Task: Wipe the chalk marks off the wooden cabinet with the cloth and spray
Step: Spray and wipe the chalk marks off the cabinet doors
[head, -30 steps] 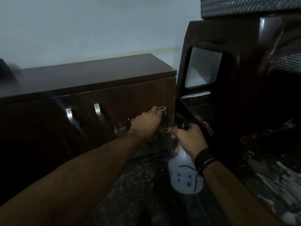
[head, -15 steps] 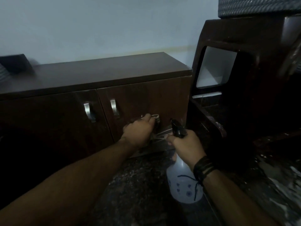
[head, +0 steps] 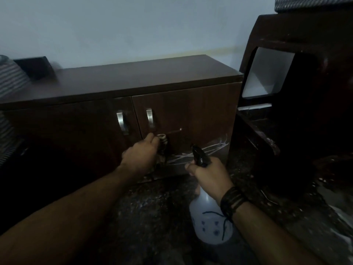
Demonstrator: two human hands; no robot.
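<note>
Left hand (head: 140, 156): grip clamped on the cloth (head: 163, 145), pressed to the cabinet (head: 191, 115) door.
Right hand (head: 209, 175): grip clamped on the spray bottle (head: 207, 222).
Chalk marks (head: 202, 151): low on the right door.

The room around me is dim and bluish, with soft, even light and no hard shadows. The pale painted wall (head: 118, 25) is the brightest area. Below the dark brown wooden cabinet (head: 200, 111) top, the left door sinks into near black. My forearms are murky at the bottom edge. The two brushed metal door handles (head: 150, 118) catch a faint sheen. White chalk scribbles (head: 202, 152) stand out. Straight lines bow near the corners, and the striped fabric (head: 9, 83) at far left is smeared.
</note>
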